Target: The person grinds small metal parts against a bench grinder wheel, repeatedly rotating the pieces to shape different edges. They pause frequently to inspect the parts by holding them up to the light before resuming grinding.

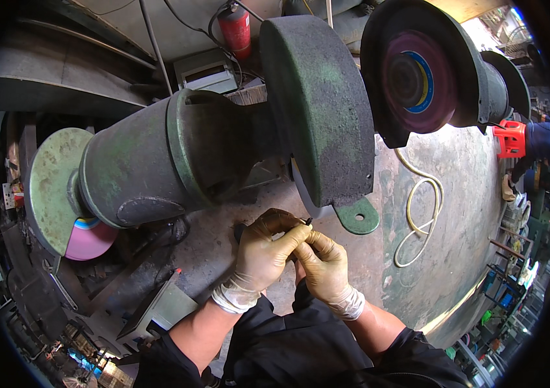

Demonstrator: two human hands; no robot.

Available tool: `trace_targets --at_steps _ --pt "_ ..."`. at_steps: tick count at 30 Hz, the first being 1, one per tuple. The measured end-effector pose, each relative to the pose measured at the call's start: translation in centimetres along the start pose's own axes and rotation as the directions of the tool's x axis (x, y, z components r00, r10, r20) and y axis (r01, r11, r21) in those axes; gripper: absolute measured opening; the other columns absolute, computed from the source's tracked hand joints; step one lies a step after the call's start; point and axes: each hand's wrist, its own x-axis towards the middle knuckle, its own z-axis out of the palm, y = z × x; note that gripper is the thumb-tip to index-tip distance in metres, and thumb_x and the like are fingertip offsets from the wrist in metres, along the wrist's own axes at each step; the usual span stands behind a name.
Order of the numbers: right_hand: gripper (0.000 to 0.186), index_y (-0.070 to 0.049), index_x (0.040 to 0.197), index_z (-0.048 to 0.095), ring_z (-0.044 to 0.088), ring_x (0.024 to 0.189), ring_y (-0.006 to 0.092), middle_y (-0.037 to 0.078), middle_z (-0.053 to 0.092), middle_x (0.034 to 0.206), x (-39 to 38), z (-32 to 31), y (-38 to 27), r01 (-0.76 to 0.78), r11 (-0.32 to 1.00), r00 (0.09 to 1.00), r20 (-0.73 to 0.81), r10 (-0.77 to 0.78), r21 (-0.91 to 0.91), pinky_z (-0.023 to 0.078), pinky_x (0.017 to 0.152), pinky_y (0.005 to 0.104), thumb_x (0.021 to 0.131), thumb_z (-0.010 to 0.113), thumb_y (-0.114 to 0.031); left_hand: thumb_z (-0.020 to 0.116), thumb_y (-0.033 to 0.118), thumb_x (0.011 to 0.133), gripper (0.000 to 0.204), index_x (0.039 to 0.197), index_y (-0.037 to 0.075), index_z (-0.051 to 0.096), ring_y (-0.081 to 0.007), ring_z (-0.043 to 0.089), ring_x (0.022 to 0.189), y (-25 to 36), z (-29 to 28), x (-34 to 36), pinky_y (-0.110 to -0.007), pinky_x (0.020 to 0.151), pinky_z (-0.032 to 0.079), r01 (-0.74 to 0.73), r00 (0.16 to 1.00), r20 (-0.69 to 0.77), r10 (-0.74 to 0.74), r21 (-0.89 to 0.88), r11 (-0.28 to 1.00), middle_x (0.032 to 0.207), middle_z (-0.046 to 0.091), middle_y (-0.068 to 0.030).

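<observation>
Both of my hands wear thin tan gloves and meet just below the grinder's wheel guard. My left hand (263, 251) pinches a small dark metal piece (307, 222) at its fingertips, close to the edge of the grinding wheel (302, 194). My right hand (325, 266) is curled up against the left hand from the right and steadies the same piece. The large green bench grinder (178, 155) fills the middle of the view, and its dark green wheel guard (320, 103) hangs directly above my fingers.
A pink wheel (90, 238) sits at the grinder's left end. A second grinder with a purple disc (417, 81) stands at upper right. A pale cable (420, 216) loops over the floor on the right. A red extinguisher (236, 29) hangs behind; a red stool (511, 138) stands far right.
</observation>
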Motion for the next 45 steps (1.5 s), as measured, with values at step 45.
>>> trace_targets --at_steps 45 --pt "0.02 0.002 0.113 0.063 0.066 0.085 0.0352 0.019 0.067 0.094 -1.1 -2.1 -1.3 0.379 0.846 0.911 0.311 -0.27 -0.375 0.052 0.075 0.0373 0.094 0.062 -0.003 0.074 -0.008 0.08 0.017 0.095 0.0 0.071 -0.0182 0.066 0.09 0.8 1.0 -3.6 -0.029 0.08 0.053 -0.458 0.872 0.096 0.48 0.506 0.731 0.101 0.069 -0.0088"
